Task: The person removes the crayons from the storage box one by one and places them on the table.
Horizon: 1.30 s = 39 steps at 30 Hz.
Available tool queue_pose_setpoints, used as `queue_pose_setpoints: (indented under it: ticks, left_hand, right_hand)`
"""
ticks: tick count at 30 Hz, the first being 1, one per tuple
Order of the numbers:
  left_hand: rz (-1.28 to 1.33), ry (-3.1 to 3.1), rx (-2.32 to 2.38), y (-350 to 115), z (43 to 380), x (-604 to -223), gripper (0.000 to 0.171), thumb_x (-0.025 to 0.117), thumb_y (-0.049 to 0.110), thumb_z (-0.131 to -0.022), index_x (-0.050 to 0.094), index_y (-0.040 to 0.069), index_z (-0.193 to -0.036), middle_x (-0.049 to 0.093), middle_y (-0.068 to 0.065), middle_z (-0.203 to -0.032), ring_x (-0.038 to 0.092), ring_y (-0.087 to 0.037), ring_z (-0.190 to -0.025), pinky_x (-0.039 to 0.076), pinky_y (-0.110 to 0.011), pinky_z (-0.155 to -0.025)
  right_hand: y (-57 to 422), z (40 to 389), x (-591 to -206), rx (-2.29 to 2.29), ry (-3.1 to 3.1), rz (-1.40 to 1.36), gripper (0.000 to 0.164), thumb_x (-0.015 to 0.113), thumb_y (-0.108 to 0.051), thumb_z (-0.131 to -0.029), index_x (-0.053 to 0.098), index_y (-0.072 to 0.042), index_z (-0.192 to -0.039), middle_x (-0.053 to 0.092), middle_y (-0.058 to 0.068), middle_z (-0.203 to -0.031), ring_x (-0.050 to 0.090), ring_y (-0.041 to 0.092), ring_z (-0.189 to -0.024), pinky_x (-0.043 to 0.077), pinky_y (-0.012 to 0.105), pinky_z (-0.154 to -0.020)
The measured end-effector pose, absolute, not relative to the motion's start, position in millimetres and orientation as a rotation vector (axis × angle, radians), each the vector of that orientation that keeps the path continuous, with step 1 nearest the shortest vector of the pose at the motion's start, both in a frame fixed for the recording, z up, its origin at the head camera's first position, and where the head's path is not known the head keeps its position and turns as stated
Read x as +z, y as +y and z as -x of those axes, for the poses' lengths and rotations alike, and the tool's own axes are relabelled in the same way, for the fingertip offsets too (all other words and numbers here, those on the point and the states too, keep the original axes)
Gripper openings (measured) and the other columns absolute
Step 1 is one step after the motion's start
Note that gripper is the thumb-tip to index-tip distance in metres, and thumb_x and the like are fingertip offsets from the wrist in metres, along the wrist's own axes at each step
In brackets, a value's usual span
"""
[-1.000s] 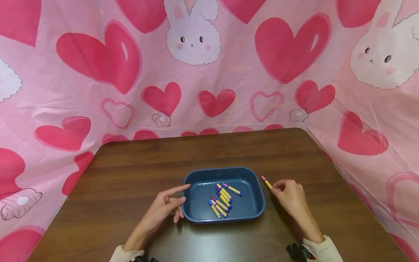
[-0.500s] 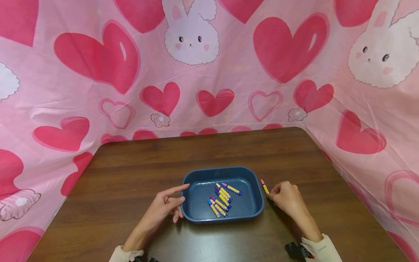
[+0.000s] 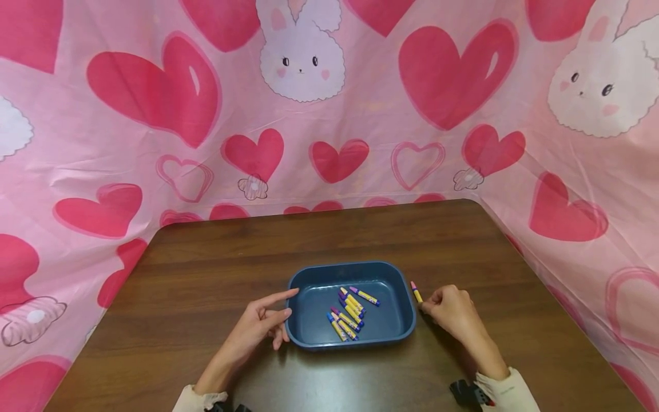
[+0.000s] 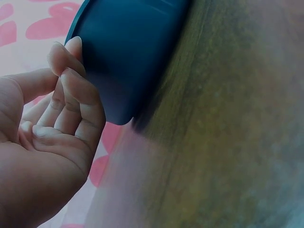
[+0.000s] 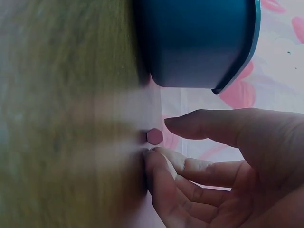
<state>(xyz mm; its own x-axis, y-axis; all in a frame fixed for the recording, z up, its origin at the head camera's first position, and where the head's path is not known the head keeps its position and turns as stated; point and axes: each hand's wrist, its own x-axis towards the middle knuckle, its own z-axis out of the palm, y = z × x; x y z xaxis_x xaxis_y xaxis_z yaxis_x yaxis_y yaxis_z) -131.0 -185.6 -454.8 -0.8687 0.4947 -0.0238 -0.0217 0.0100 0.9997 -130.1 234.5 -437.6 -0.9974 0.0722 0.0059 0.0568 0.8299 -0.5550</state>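
Note:
A yellow-wrapped crayon (image 3: 416,292) with a pink tip lies on the table beside the tray's right wall. My right hand (image 3: 451,309) is at its near end. In the right wrist view, the crayon's hexagonal end (image 5: 154,137) shows between thumb and forefinger, with a gap on the thumb's side. The dark blue tray (image 3: 355,345) holds several crayons with yellow wrappers (image 3: 352,309), mostly clustered near its middle. At the tray's left rim, my left hand (image 3: 259,321) touches with forefinger and thumb tips, the other fingers loosely bent below. The left wrist view shows these fingertips against the tray's outer wall (image 4: 123,61).
The brown wooden table (image 3: 231,246) extends around the tray on all sides. Behind it and at both sides hangs a pink cloth (image 3: 370,114) with hearts and rabbits. Cream sleeves (image 3: 507,395) and dark wrist straps show at the bottom edge.
My right hand has moved slightly toward me, lowering the crayon from a tilted pinch to the table, and its thumb now stands apart from it. My left hand and the tray stay put.

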Motion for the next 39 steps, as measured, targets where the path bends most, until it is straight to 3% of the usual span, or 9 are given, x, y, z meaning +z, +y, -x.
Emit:
queue_pose_setpoints:
  ticks: [9,18,26,39]
  left_hand:
    - [-0.465,1.926,1.936,-188,130,-455,0.054,0.057,0.017,-0.102,0.039,-0.001,-0.150,0.060,-0.034,-0.071,0.061,-0.015,-0.050,0.054,-0.028,-0.054]
    - [-0.468,1.901,1.941,-185,131,-457,0.054,0.057,0.018,-0.103,0.039,-0.001,-0.150,0.069,-0.008,-0.067,0.061,-0.013,-0.050,0.053,-0.026,-0.053]
    - [-0.455,1.915,1.932,-184,132,-457,0.054,0.057,0.019,-0.103,0.040,0.001,-0.150,0.070,-0.007,-0.068,0.061,-0.013,-0.051,0.054,-0.025,-0.054]
    - [-0.475,1.908,1.933,-185,131,-456,0.055,0.056,0.020,-0.103,0.039,0.000,-0.151,0.069,-0.008,-0.068,0.061,-0.013,-0.051,0.053,-0.025,-0.054]
  right_hand:
    - [235,133,-434,0.859,-2.930,0.056,0.016,0.078,-0.023,-0.080,0.072,-0.014,-0.068,0.063,-0.003,-0.066,0.055,0.019,-0.065,0.045,0.037,-0.060]
    - [225,128,-421,0.873,-2.785,-0.002,0.002,0.073,-0.011,-0.082,0.074,-0.009,-0.082,0.065,-0.005,-0.069,0.058,0.014,-0.065,0.046,0.035,-0.061]
    - [200,120,-401,0.837,-2.557,-0.173,0.005,0.078,-0.005,-0.081,0.074,-0.007,-0.082,0.064,-0.005,-0.069,0.058,0.011,-0.063,0.049,0.029,-0.058]
    - [156,128,-392,0.827,-2.620,-0.331,0.011,0.079,-0.001,-0.079,0.074,-0.005,-0.088,0.066,0.002,-0.078,0.061,0.013,-0.069,0.055,0.034,-0.066]
